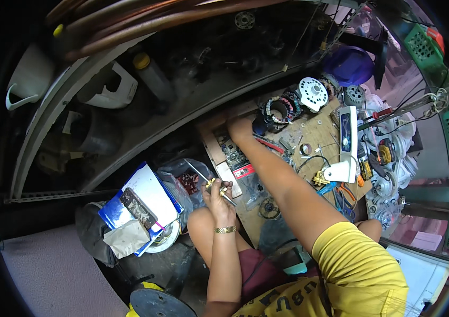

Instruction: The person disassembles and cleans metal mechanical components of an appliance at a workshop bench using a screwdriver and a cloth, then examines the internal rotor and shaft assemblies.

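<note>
My left hand [222, 203] is closed around a slim tool with a thin metal shaft [198, 170], which points up and to the left. Small yellow pieces show at its fingers, and a dark metal end sticks out below them; their exact kind is unclear. Across the wooden workbench [259, 211], my right hand [239, 128] reaches to the far left corner, over a wood-edged compartment of small metal parts [233, 153]. Its fingers are lost in shadow. Just right of that hand stand wound motor stators [279, 109].
A white perforated disc [313, 94] and a white fan housing [346, 140] stand on the bench. Pliers [347, 194] lie near its right side, beside piled white motor parts [388, 179]. Left of my knee, papers and a blue folder [148, 203] rest on a stool.
</note>
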A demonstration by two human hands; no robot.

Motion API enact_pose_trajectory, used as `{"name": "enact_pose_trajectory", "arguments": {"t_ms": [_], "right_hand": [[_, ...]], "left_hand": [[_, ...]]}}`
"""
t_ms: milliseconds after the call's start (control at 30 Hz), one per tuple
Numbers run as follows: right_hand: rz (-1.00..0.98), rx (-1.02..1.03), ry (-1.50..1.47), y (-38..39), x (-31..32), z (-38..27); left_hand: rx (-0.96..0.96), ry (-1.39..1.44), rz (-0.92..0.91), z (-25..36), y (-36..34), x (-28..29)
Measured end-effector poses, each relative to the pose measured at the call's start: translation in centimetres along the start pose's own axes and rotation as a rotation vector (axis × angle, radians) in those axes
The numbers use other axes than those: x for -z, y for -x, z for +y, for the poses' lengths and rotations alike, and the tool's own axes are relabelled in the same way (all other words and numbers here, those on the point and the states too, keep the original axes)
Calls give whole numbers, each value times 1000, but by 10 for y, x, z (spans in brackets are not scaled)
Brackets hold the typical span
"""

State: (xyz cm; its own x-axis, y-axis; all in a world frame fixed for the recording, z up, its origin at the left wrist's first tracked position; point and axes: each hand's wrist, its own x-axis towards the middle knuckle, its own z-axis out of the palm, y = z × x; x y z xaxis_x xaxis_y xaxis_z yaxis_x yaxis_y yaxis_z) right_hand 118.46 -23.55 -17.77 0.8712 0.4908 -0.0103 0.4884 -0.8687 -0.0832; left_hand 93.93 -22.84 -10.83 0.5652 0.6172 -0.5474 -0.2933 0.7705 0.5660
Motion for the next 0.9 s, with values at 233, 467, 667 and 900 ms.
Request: {"name": "enact_pose_trajectory", "arguments": {"t_ms": [233,467,667,900], "right_hand": [[16,107,-105,3,-7,2],[337,81,-701,33,33,46],[-327,-368,-1722,208,108,52],[-275,-457,-2121,327,131,55]], "left_hand": [[7,-22,13,-3,-5,-7],[25,68,-40,-13,-3,-16],[138,302,-113,-5,7,-6],[205,318,-173,-22,93,-22]]}}
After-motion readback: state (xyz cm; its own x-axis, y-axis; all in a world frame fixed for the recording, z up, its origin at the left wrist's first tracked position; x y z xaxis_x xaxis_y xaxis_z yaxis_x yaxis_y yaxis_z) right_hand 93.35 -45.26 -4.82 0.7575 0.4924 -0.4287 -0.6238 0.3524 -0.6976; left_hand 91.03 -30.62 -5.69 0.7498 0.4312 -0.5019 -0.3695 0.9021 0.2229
